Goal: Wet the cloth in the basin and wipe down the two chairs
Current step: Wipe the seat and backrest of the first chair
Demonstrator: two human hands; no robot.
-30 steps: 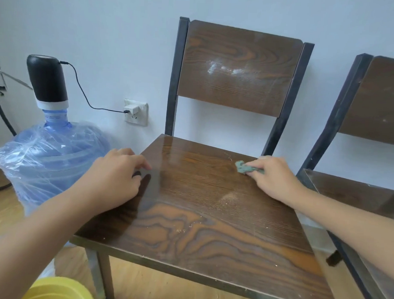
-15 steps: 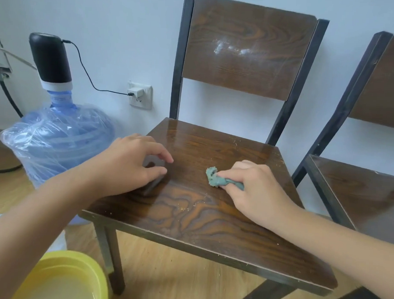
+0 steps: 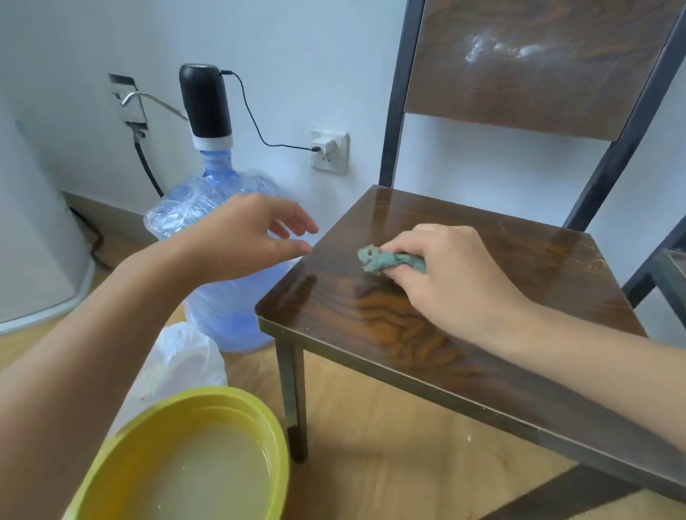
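We see two hands and one small crumpled teal-green cloth (image 3: pixel 388 260), which our right hand (image 3: pixel 450 276) pinches in curled fingers and presses onto the seat of the dark wood-grain chair with a black metal frame (image 3: pixel 469 312), near the seat's left edge, at about 12 o'clock from the picture's centre. Our left hand (image 3: pixel 248 240), at about 10 o'clock, hangs in the air just beside that edge, apart from the seat, fingers loosely spread and holding nothing. We count two chairs: the one under the cloth, whose backrest carries one whitish smear at 1 o'clock, and a second chair of the same dark make (image 3: pixel 682 274), of which only a corner shows at 3 o'clock. One round yellow plastic basin (image 3: pixel 271 425) stands on the wooden floor at 7 o'clock, holding cloudy water. Behind our left hand stands one large blue water bottle wrapped in clear plastic (image 3: pixel 229 310), topped by one black pump (image 3: pixel 205 98) whose cable runs to one white wall socket (image 3: pixel 330 151). One crumpled white plastic bag (image 3: pixel 183 363) lies between bottle and basin.
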